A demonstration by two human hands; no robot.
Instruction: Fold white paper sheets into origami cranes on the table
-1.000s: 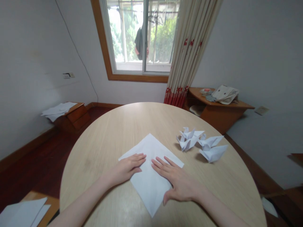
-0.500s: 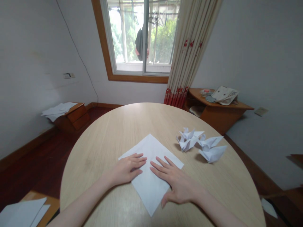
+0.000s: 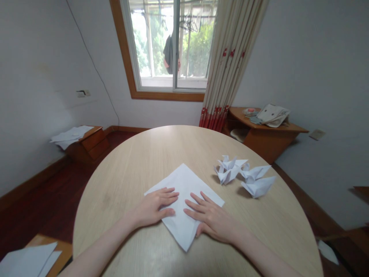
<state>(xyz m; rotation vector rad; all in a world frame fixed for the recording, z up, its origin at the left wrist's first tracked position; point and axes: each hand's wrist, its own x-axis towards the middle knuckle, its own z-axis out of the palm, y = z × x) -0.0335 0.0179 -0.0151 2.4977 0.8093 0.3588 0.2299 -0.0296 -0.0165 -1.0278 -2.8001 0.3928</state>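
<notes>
A white square sheet of paper (image 3: 184, 184) lies corner-on like a diamond on the round light-wood table (image 3: 150, 157). My left hand (image 3: 154, 206) rests flat on the sheet's left part, fingers stretched out and pointing right. My right hand (image 3: 211, 219) lies on the sheet's right part, fingers extended to the upper left. Its thumb is tucked under the sheet's near right edge, which is lifted slightly off the table.
Several folded white paper birds (image 3: 245, 175) sit on the table to the right. A low wooden cabinet (image 3: 86, 140) with papers stands by the left wall, a corner shelf (image 3: 265, 130) with a bag at right. Loose sheets (image 3: 25, 259) lie at bottom left.
My right hand has slid left and its thumb has gone under the sheet's near edge, raising the lower corner a little. My left hand has barely moved.
</notes>
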